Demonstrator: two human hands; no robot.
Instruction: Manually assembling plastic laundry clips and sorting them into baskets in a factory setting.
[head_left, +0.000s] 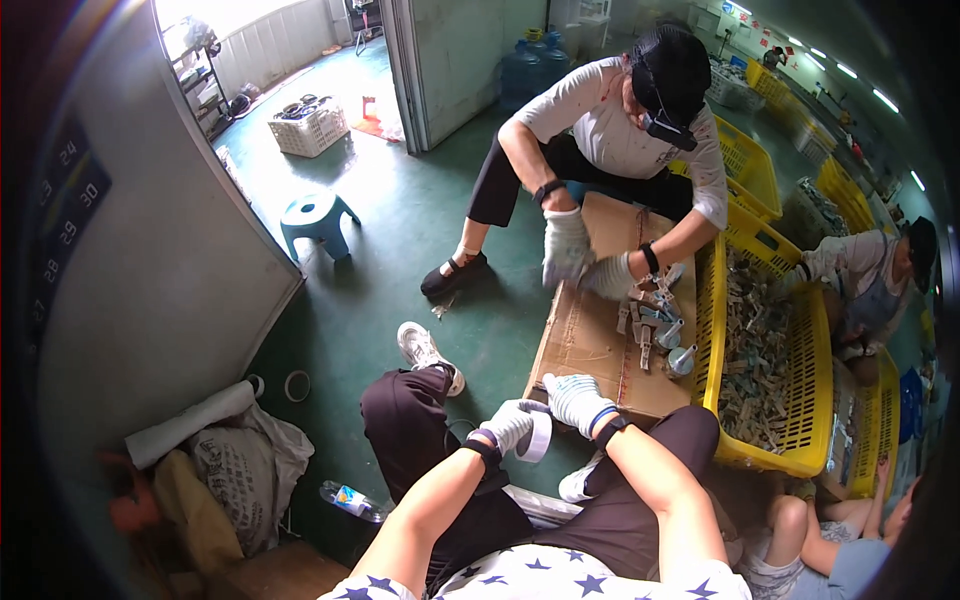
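In my gloved left hand (508,426) is a roll of white tape (537,438), with the fingers closed round its ring. My right hand (578,402), also gloved, is at the near edge of a flattened-looking cardboard box (570,335). Its fingers are bent together, and whatever they hold is too small to make out. Several small beige and grey parts (645,325) lie on the box top, along with grey funnel-shaped pieces (682,360). Across the box, a co-worker's gloved hands (590,262) work close together over the far left part of the cardboard.
A yellow crate (712,385) full of small parts stands against the box's right side. More people and crates are farther right. A blue stool (318,222) stands on the green floor at left. A plastic bottle (352,500) and white sacks (250,465) lie at lower left.
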